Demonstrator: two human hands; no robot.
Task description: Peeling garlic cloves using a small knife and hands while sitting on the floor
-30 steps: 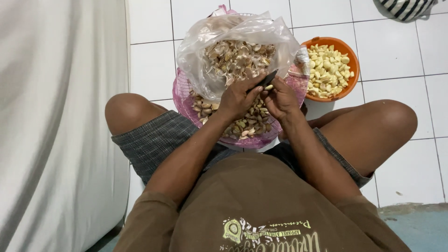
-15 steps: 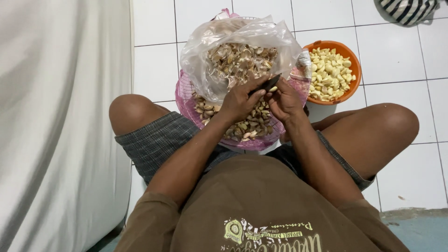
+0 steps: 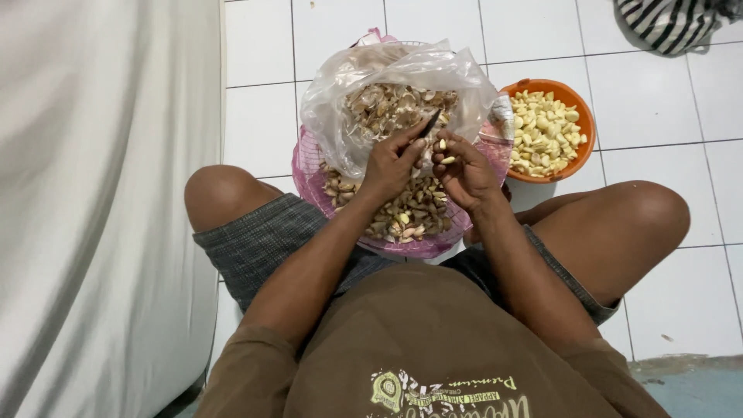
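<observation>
Dark knife (image 3: 430,124) in left hand (image 3: 392,164) (closed grip); right hand (image 3: 464,172) pinches garlic clove (image 3: 447,160).

The basket (image 3: 309,182) is pink mesh, the bowl (image 3: 586,128) orange with pale yellow cloves (image 3: 542,131). The floor (image 3: 650,101) is white tile, the shorts (image 3: 263,244) grey check, the shirt (image 3: 418,340) brown, the cloth (image 3: 673,19) black-and-white striped.

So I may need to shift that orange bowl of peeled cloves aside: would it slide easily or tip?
The orange bowl looks wide and low, so tipping seems unlikely. It sits on smooth white floor tiles, so it would probably slide readily. The peeled cloves are heaped loosely and might spill over if it is jolted.
</observation>
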